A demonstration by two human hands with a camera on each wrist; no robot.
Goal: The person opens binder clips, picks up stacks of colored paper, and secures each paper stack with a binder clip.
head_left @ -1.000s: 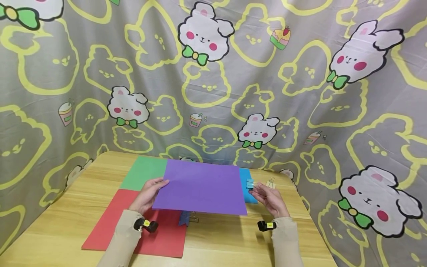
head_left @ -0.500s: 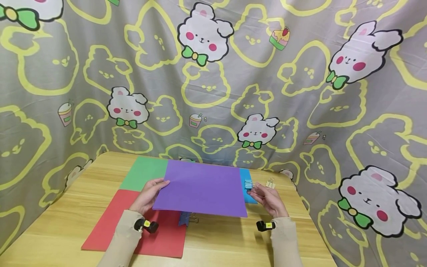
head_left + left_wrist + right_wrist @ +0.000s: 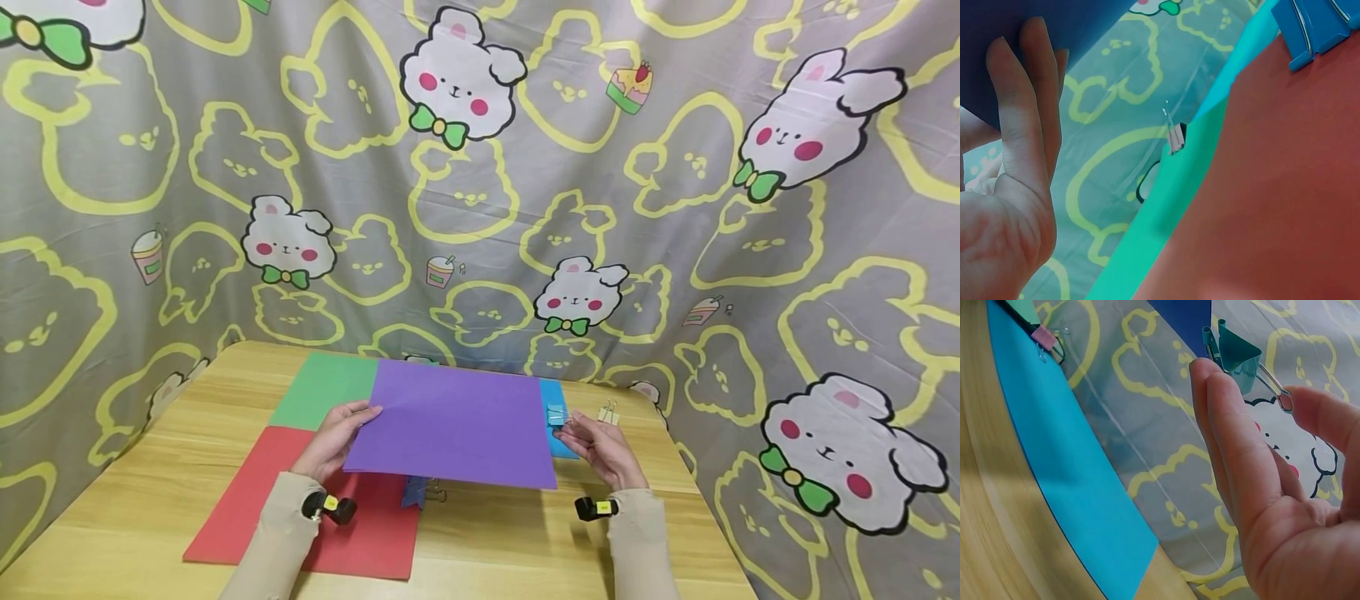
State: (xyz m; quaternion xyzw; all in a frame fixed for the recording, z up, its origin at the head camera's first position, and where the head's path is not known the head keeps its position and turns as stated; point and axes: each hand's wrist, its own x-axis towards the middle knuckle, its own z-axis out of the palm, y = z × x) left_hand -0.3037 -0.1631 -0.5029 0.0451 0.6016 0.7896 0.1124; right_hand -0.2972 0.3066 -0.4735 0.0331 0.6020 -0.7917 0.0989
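A purple sheet (image 3: pixel 450 425), with another edge showing just under its lower left side, is held raised over the table. My left hand (image 3: pixel 339 437) grips its left edge, thumb on top and fingers underneath, as the left wrist view shows. In my right hand (image 3: pixel 602 447) a teal binder clip (image 3: pixel 1238 359) is pinched by its wire handles between thumb and fingers. The clip (image 3: pixel 556 415) sits right beside the purple sheet's right edge, its mouth towards the sheet.
On the wooden table (image 3: pixel 510 542) lie red (image 3: pixel 232 508), green (image 3: pixel 330 383) and blue (image 3: pixel 555 392) sheets. A blue binder clip (image 3: pixel 414 492) is on the red sheet's right edge. A cream clip (image 3: pixel 608 414) stands at the back right; a pink clip (image 3: pixel 1044 337) shows behind. A patterned curtain (image 3: pixel 480 183) surrounds the table.
My right hand has edged left, bringing the teal clip closer to the purple sheet's right edge. The sheet's near right corner has dipped slightly; my left hand is nearly still.
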